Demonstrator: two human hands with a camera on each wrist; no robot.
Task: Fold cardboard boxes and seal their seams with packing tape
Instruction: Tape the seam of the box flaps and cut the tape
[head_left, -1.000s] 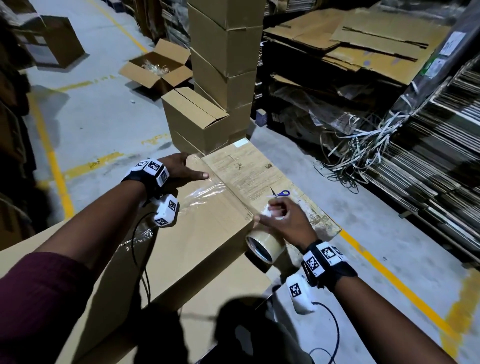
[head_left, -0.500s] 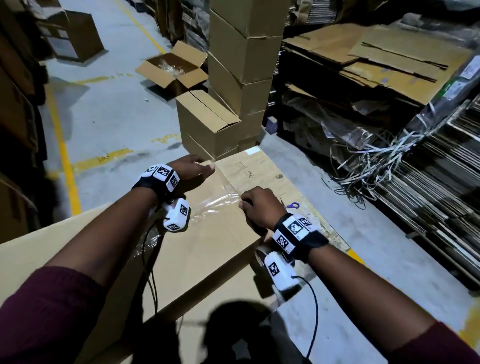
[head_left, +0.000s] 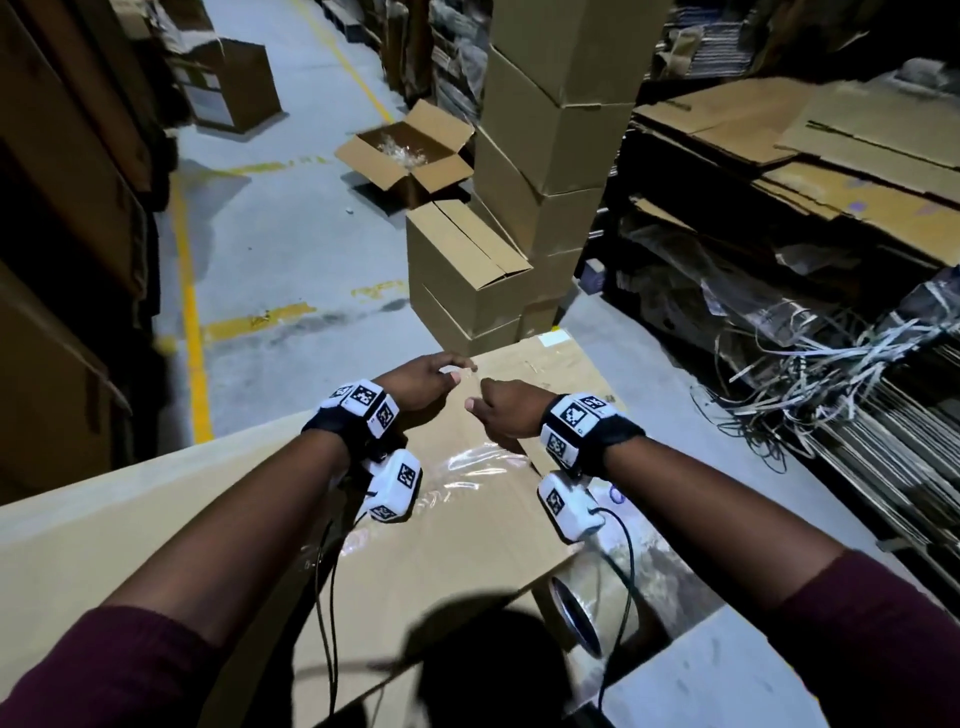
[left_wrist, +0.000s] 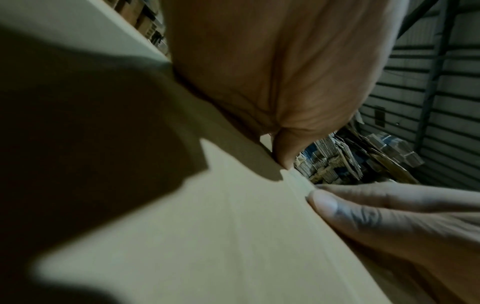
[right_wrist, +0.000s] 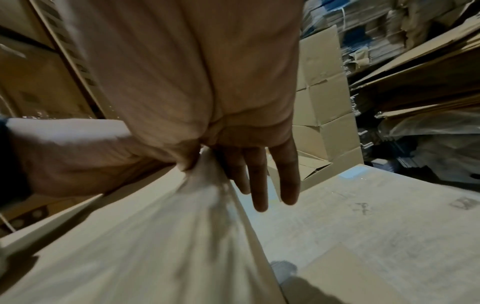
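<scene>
- Pinching clear tape (head_left: 480, 462) end at box (head_left: 452, 545) far edge: right hand (head_left: 506, 413) holds it, left hand's (head_left: 423, 382) grip we cannot tell.
- Risk: uneven pull wrinkles tape, seam lifts.

Brown cardboard box (head_left: 467, 530); yellow floor lines (head_left: 192, 332); maroon sleeves (head_left: 119, 670).

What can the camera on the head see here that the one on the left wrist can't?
Only the head view shows the tape roll lying beside the box, the shiny tape strip along the seam, the stacked boxes and both wrists. Only the left wrist view shows, close up, the left hand with a fingertip touching the box's edge. Both show the cardboard box being worked on and the right hand at that edge.
</scene>
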